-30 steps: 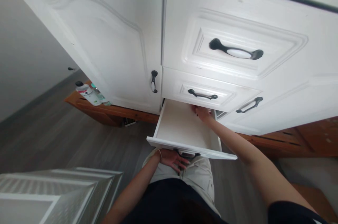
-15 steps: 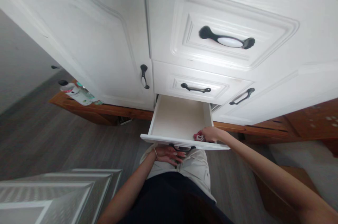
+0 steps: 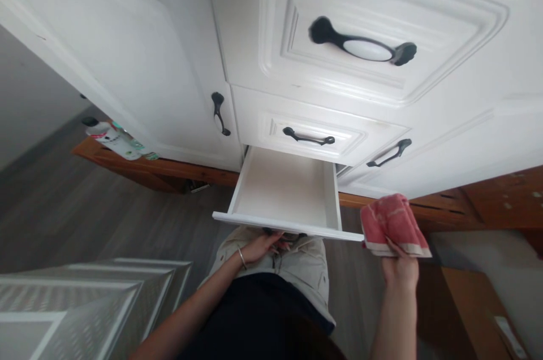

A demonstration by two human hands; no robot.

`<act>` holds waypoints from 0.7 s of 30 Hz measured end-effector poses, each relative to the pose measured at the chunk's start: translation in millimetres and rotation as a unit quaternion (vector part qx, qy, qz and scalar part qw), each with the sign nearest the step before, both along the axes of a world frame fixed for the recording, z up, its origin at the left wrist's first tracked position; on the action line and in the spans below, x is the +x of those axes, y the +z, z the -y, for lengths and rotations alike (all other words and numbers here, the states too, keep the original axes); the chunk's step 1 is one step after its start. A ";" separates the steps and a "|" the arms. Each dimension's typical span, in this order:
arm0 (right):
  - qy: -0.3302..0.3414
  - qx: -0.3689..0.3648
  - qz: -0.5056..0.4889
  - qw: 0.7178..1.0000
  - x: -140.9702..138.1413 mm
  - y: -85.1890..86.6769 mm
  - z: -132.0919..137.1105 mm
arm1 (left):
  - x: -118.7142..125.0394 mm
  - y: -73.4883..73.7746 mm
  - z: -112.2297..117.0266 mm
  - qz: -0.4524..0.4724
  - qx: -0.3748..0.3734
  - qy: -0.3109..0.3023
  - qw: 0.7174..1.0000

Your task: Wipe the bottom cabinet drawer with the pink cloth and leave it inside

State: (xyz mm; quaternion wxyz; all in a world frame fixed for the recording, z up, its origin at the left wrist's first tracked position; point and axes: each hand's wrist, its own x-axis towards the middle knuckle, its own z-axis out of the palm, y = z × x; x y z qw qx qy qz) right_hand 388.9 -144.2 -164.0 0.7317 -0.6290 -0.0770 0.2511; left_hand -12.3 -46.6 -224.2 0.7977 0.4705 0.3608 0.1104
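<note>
A white drawer [image 3: 278, 223] stands pulled out, its inside bare. At its front, my left hand [image 3: 268, 246] has its fingers closed at the dark drawer handle [image 3: 302, 235], partly hidden by the drawer's edge. Off the drawer's right corner, my right hand [image 3: 401, 264] grips a folded red towel [image 3: 392, 221] with a pale border. The towel hangs in the air, clear of the drawer.
White cabinet doors and closed drawers with dark handles [image 3: 362, 46] rise in front. Bottles [image 3: 114, 142] stand on a wooden ledge [image 3: 127, 170] at left. A white latticed piece [image 3: 106, 303] is at lower left, a cardboard box [image 3: 475, 303] at lower right.
My right hand has lifted the red towel out of the drawer and moved it to the right. My left hand's spread fingers have closed at the drawer handle. The view has shifted slightly.
</note>
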 end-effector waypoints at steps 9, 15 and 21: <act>-0.040 -0.045 -0.199 0.978 -22.9 -70.9 -4.0 | 27.5 -7.4 -82.3 -0.008 0.092 0.017 0.996; 0.010 0.047 -0.166 0.985 -60.4 -54.9 -58.7 | 57.8 -17.7 -155.6 -0.043 0.152 0.106 0.982; 0.014 0.116 -0.100 0.988 -83.0 -33.3 -126.3 | 75.9 -24.2 -187.5 -0.099 0.243 0.184 0.947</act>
